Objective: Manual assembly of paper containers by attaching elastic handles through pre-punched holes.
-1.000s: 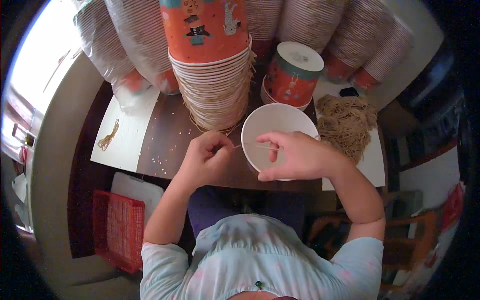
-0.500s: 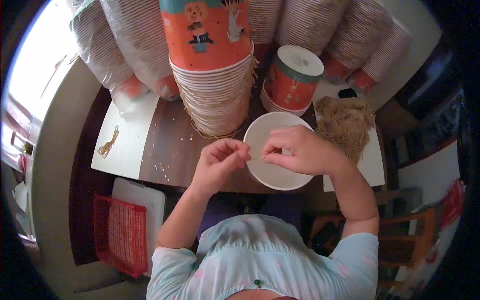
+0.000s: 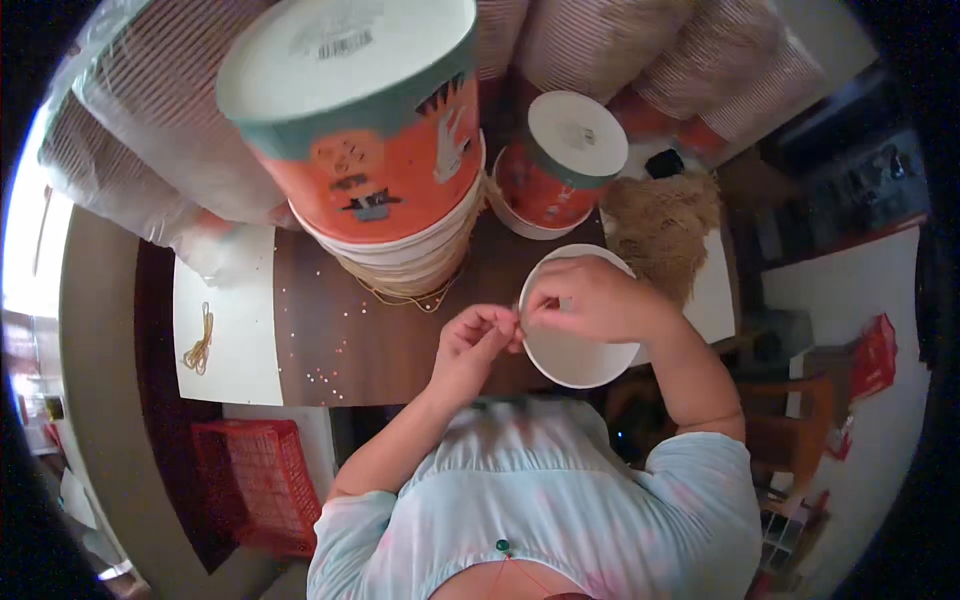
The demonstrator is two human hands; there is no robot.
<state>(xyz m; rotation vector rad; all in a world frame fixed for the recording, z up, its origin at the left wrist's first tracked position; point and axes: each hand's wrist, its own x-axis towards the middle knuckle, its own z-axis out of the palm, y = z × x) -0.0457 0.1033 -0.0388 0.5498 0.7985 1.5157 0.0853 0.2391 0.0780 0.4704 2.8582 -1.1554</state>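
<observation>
A white paper bucket [image 3: 570, 352] stands at the table's front edge, its open mouth facing up toward me. My left hand [image 3: 478, 342] is closed in a pinch at the bucket's left rim. Over the mouth, my right hand [image 3: 588, 298] is also closed, with thumb and forefinger together beside the left fingertips. Whatever lies between the fingers is too fine to make out. Behind my left hand rises a tall stack of nested buckets [image 3: 365, 195], upside down, with an orange and green printed side and tan cords hanging around the lower rims.
A shorter upturned bucket stack [image 3: 570, 150] stands behind the white bucket. On the right, a heap of brown cords [image 3: 665, 235] covers white board. A small cord bundle [image 3: 199, 340] lies at left. Plastic-wrapped bucket stacks [image 3: 180, 120] line the back; a red crate [image 3: 262, 480] sits below the table.
The view has shifted, and the tall stack appears nearer. My left fingers have come closer to the right ones, at the bucket's rim. A faint thin strand showed between them before.
</observation>
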